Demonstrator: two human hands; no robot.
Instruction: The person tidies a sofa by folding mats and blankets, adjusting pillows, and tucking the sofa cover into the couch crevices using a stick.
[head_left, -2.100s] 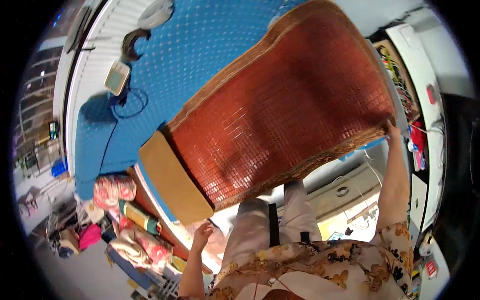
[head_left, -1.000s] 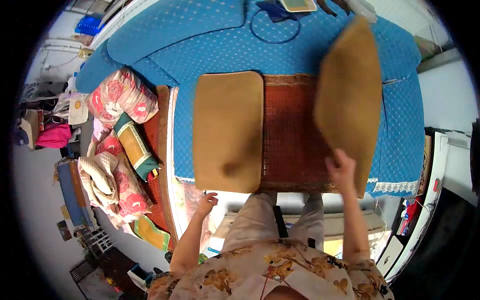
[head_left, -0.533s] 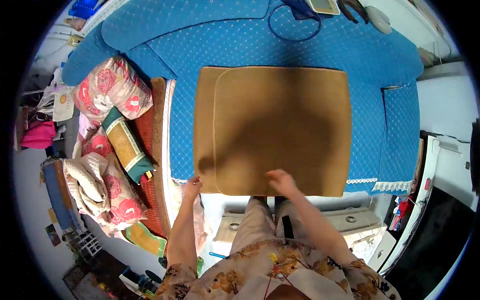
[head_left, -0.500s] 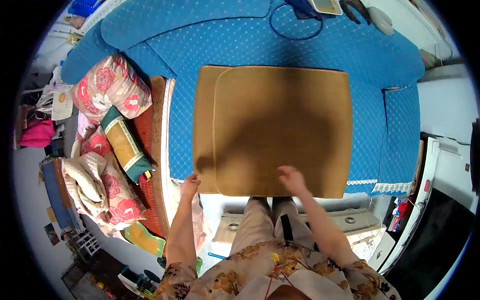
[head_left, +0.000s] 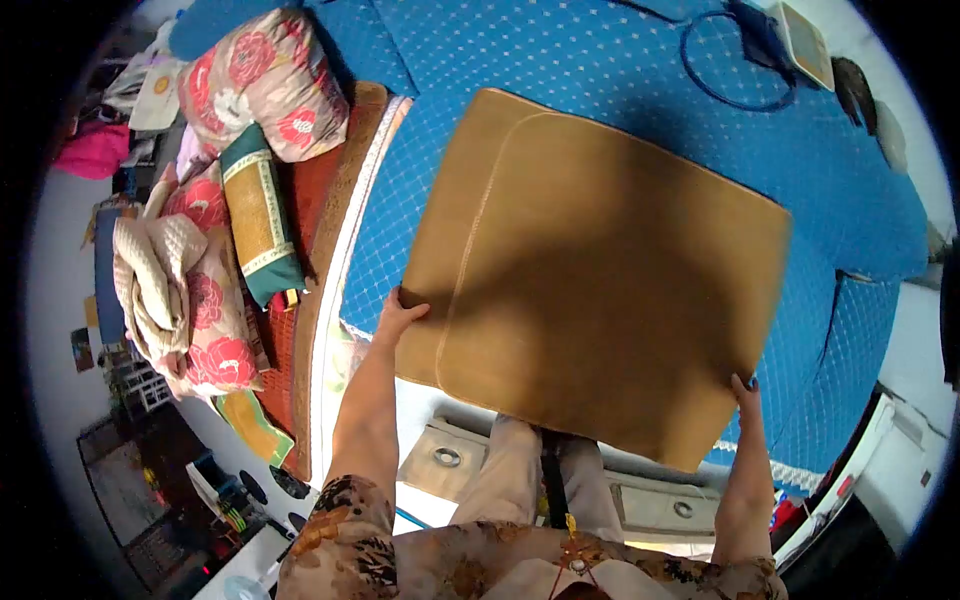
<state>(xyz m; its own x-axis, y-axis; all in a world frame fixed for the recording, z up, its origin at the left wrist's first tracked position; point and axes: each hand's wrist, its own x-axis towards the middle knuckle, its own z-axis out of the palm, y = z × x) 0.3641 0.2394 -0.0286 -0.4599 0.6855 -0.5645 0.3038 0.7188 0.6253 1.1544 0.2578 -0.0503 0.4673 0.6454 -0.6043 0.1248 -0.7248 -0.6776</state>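
Note:
A brown mat [head_left: 600, 270], folded into a rough square with a stitched edge showing near its left side, lies on the blue patterned sofa cover [head_left: 560, 60]. My left hand [head_left: 402, 316] grips its lower left edge, thumb on top and fingers underneath. At the lower right corner, my right hand [head_left: 744, 392] pinches the other edge of the mat, its fingers partly hidden beneath. A dark shadow falls across the mat's middle.
To the left are a floral pillow [head_left: 265, 85], a green and tan bolster [head_left: 262, 215] and a crumpled cream cloth [head_left: 155, 275] on a red mat. A blue hoop [head_left: 690, 60] and a framed tablet-like object [head_left: 803, 45] lie at the upper right.
The mat was folded over from both sides, hiding its red face. Both hands have since closed on its side edges, the right moving outward. The view has turned, so the mat appears tilted.

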